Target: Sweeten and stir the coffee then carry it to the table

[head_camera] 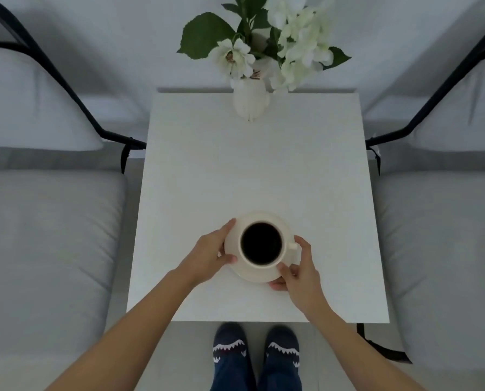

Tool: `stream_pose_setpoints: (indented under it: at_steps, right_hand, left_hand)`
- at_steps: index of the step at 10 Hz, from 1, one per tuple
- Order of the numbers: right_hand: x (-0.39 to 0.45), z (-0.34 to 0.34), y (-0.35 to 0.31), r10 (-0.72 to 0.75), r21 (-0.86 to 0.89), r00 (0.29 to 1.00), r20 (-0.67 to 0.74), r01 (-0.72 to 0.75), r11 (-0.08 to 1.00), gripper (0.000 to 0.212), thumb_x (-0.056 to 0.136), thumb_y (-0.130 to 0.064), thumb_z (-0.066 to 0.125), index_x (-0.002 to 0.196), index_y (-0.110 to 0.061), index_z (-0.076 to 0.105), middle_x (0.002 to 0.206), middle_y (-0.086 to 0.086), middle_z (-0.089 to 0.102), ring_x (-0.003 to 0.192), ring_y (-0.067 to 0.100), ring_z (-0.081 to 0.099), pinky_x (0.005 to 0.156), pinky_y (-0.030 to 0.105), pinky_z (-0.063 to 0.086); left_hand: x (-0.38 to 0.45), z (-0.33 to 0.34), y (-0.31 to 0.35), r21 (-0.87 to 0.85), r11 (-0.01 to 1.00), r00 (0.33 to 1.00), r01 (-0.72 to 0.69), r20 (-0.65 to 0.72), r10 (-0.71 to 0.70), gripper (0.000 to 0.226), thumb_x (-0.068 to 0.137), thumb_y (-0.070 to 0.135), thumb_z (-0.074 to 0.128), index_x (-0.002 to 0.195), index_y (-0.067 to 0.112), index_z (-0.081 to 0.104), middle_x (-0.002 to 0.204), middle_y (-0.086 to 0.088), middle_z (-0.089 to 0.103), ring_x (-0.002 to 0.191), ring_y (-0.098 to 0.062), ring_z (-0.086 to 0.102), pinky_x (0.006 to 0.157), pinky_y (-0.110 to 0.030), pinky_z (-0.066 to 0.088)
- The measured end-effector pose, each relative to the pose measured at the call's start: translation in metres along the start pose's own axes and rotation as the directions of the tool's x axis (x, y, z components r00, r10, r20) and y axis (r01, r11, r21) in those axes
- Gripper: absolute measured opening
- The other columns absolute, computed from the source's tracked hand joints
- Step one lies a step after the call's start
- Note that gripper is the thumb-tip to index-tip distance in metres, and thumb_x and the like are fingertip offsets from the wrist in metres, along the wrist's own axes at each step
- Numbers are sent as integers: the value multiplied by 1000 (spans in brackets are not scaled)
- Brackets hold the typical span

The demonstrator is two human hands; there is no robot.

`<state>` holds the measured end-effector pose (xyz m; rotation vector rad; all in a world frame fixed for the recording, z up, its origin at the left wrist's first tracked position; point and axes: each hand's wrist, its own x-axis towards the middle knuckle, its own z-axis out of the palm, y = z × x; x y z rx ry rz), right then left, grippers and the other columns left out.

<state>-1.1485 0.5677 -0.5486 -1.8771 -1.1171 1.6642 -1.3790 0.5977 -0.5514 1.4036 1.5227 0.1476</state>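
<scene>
A cream cup full of black coffee stands on a matching saucer over the near half of the white table. The cup's handle points right. My left hand grips the saucer's left rim, thumb on top near the cup. My right hand holds the saucer's right front rim, fingers under the edge, just below the handle. Whether the saucer rests on the table or hovers slightly above it cannot be told.
A white vase of white flowers and green leaves stands at the table's far edge. Grey cushioned chairs with black frames flank the table on both sides. My slippered feet stand at the near edge.
</scene>
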Motion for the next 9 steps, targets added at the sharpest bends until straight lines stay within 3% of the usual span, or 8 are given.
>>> stream_pose_setpoints:
  at_steps: [1, 3, 5, 7, 8, 9]
  right_hand:
    - [2, 3, 2, -9, -15, 1000, -4, 9, 1000, 59, 99, -6, 53, 144, -30, 24, 79, 16, 75, 61, 21, 76, 70, 30, 64]
    - [3, 5, 0, -12, -32, 1000, -14, 12, 999, 59, 99, -5, 52, 145, -29, 24, 72, 16, 75, 58, 22, 75, 62, 25, 62]
    - [2, 6, -7, 45, -50, 999, 2, -44, 998, 64, 98, -1, 52, 147, -32, 23, 75, 28, 70, 50, 22, 66, 51, 27, 60]
    - [0, -11, -21, 122, -211, 992, 39, -111, 971, 65, 101, -10, 48, 152, -34, 15, 86, 20, 69, 59, 22, 64, 47, 22, 54]
    - [-17, -38, -53, 92, -298, 994, -63, -106, 949, 47, 100, -15, 54, 144, -25, 41, 82, 6, 72, 68, 23, 68, 57, 29, 55]
    - [-62, -81, -123, -201, -58, 930, -308, 192, 980, 7, 90, -29, 68, 90, -23, 71, 61, 2, 74, 64, 20, 73, 63, 23, 57]
  left_hand:
    - [4, 0, -6, 33, 999, 1000, -1, 0, 1, 88, 93, 12, 70, 161, 24, 16, 119, -5, 62, 98, -17, 57, 100, -27, 45]
    - [8, 1, -9, 114, 993, 1000, -18, 7, 18, 88, 94, 15, 70, 161, 24, 13, 113, -6, 58, 94, -18, 53, 98, -29, 45]
    - [7, 0, -2, 221, 975, 1000, 20, 3, -21, 87, 96, 22, 67, 161, 28, 11, 105, -3, 51, 93, -19, 51, 95, -33, 47]
    - [1, 3, -3, 343, 938, 998, 45, -46, -31, 86, 96, 37, 63, 161, 34, 6, 108, -5, 54, 93, -20, 55, 87, -36, 53]
    - [-8, 3, -11, 258, 966, 978, 26, -206, 29, 83, 95, 37, 65, 161, 23, 15, 114, -2, 54, 103, -21, 58, 87, -34, 54]
    - [-15, 25, -27, 233, 968, 810, 97, -583, 60, 63, 99, 25, 60, 154, 9, 34, 131, -18, 54, 116, -33, 55, 96, -48, 52]
